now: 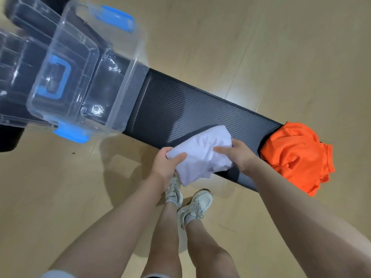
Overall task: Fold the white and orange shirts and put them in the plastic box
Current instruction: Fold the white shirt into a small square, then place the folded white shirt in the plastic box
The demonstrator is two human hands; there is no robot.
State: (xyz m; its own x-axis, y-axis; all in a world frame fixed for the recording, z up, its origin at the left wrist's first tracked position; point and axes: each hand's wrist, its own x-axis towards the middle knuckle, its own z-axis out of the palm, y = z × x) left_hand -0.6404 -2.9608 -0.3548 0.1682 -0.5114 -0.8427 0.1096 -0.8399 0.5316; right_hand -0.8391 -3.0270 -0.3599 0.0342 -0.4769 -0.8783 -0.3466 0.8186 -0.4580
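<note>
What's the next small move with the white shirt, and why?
Probably carry the white shirt left and lower it into the plastic box. It already looks like a compact bundle gripped by both the left hand and right hand, while the box is open and looks empty. The orange shirt lies crumpled at the bench end, not yet folded.

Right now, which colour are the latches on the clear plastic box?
Blue latches on the plastic box, seen in the head view.

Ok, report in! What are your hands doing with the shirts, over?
Left hand, right hand both gripping white shirt, bunched. Orange shirt unfolded at bench end. Box empty, path clear.
</note>
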